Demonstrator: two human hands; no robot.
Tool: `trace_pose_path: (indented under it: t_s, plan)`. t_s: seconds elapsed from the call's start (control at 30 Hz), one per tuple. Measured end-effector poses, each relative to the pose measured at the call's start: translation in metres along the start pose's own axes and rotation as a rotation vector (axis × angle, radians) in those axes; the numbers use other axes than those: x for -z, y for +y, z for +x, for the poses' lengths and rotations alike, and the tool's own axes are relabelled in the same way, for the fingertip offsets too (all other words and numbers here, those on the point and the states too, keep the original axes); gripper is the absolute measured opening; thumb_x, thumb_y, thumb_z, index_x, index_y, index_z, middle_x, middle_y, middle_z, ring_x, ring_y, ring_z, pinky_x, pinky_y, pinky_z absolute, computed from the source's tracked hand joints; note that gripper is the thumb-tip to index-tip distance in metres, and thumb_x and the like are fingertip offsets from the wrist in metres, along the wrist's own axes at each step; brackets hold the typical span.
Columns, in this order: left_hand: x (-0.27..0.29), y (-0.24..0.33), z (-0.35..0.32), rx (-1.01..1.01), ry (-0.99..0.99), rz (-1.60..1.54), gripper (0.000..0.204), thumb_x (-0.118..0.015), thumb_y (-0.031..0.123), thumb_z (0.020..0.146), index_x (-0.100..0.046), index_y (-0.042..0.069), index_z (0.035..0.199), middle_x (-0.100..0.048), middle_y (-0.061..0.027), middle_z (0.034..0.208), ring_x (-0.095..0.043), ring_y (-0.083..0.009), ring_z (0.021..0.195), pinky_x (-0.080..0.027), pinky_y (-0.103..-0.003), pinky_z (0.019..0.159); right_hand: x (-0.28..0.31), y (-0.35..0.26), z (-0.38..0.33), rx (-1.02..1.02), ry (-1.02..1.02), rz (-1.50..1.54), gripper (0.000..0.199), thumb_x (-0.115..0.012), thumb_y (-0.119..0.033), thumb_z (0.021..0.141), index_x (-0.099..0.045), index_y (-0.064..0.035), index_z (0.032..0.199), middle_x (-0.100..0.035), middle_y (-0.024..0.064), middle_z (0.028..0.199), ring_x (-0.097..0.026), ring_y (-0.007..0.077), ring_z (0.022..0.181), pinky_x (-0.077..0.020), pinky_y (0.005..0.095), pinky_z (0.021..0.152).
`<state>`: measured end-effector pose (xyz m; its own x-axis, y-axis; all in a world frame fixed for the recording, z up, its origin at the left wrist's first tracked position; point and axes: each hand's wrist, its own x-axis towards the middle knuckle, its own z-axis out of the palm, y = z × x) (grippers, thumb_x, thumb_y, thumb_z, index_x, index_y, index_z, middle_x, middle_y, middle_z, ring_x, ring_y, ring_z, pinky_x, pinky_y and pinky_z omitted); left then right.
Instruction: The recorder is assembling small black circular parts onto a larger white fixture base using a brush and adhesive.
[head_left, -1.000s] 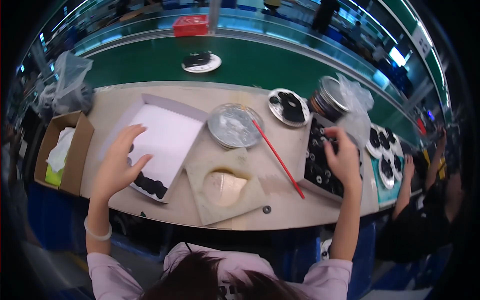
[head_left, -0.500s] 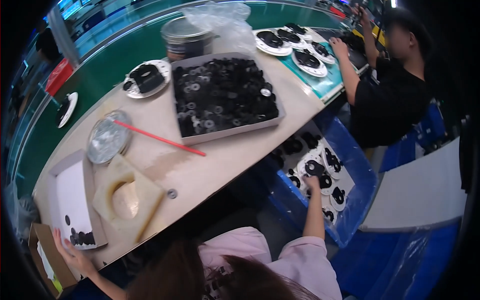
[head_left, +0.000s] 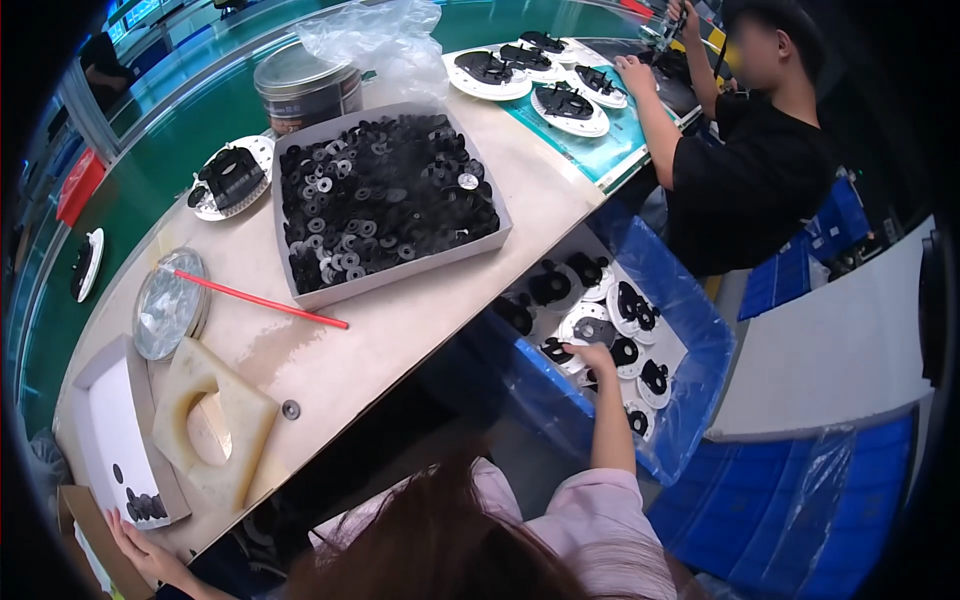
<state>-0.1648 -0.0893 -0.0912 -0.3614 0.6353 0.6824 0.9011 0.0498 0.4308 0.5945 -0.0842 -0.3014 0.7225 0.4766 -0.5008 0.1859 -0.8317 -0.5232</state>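
Here, at lower centre of the frame, the right hand reaches down into the blue bin and touches a white disc carrying a black part; whether its fingers have closed on the disc cannot be told (the knuckles hide them); the left hand, lower left, lies open at the edge of the worktop beside a shallow white tray; judged from this, the disc is best lifted level by its rim, clear of neighbouring discs.
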Motion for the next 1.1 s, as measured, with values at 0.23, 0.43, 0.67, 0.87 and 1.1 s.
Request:
trace_pose_path:
  t_s: [0.23, 0.43, 0.67, 0.87, 1.1]
  plan:
    - [0.006, 0.029, 0.004, -0.083, 0.041, 0.105, 0.029, -0.041, 0.01, 0.092, -0.051, -0.002, 0.116, -0.044, -0.0149, 0.128, -0.04, -0.0253, 0.12, -0.03, -0.035, 0.101, 0.112, -0.137, -0.168, 0.586, 0.457, -0.244, 0.03, -0.065, -0.02, 0.071, -0.06, 0.0021, 0.09, -0.063, 0.0187, 0.082, -0.062, 0.0279, 0.08, -0.0462, 0.0368, 0.071]
    - [-0.008, 0.138, 0.031, -0.132, 0.072, -0.294, 0.038, -0.051, 0.007, 0.083, -0.046, -0.002, 0.119, -0.043, -0.0178, 0.129, -0.038, -0.028, 0.121, -0.026, -0.038, 0.102, 0.079, -0.231, -0.294, 1.223, -0.053, 0.737, 0.029, -0.057, -0.001, 0.08, -0.053, 0.0071, 0.107, -0.06, 0.0086, 0.09, -0.056, 0.01, 0.078, -0.044, 0.0215, 0.07]
    - [-0.011, 0.207, 0.031, -0.403, -0.47, -0.309, 0.062, -0.07, 0.036, 0.069, -0.051, 0.005, 0.119, -0.044, -0.0177, 0.128, -0.038, -0.0403, 0.12, -0.034, -0.044, 0.097, -0.095, -0.304, -0.399, 1.111, -0.93, 0.498, 0.036, -0.062, -0.016, 0.082, -0.052, -0.0007, 0.113, -0.062, 0.0078, 0.089, -0.058, 0.0136, 0.079, -0.0462, 0.0265, 0.07]
    - [-0.038, 0.195, 0.019, -0.487, -0.482, -0.223, 0.058, -0.072, 0.035, 0.067, -0.056, 0.007, 0.115, -0.047, -0.0143, 0.125, -0.041, -0.0347, 0.117, -0.038, -0.043, 0.093, -0.096, -0.317, -0.385, 1.798, -0.266, -0.076, 0.029, -0.066, -0.025, 0.076, -0.062, -0.0086, 0.099, -0.06, 0.0099, 0.071, -0.055, 0.0235, 0.057, -0.0445, 0.0318, 0.055]
    - [-0.05, 0.187, 0.025, -0.503, -0.547, -0.323, 0.052, -0.067, 0.036, 0.072, -0.056, 0.008, 0.114, -0.051, -0.0135, 0.121, -0.043, -0.0345, 0.116, -0.038, -0.042, 0.093, -0.076, -0.344, -0.396, 1.714, -0.145, -0.255, 0.015, -0.066, -0.021, 0.076, -0.068, -0.0085, 0.085, -0.054, 0.0064, 0.05, -0.05, 0.0156, 0.04, -0.0364, 0.0269, 0.04]
